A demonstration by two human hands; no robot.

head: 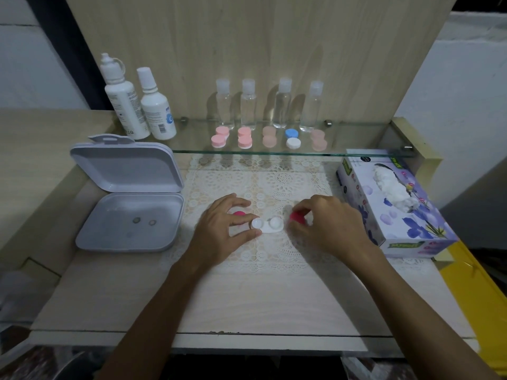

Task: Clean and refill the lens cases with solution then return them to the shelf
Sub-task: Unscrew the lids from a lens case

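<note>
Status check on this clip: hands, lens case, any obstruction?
Left hand pinches white lens case, both wells uncapped. Right hand grips pink cap; other pink cap on mat behind left fingers. Nothing in the way.

The table top [247, 303] is pale wood-grain laminate with a smooth, matt face. On it lies a lace mat [274, 182], openwork and cream, with a slightly shiny, plastic-like look. The back panel [247, 45] shows the same light wood grain, matt. The shelf [356, 138] is clear glass with a greenish polished edge. The four small bottles [248, 104] are transparent plastic with frosted caps. The two white bottles [157, 116] are opaque plastic, faintly glossy. The grey box [129, 226] is smooth matt plastic. The open lens case [267, 225] is glossy white plastic. The tissue box [395, 209] is printed glossy card, with soft white paper at its slot.
</note>
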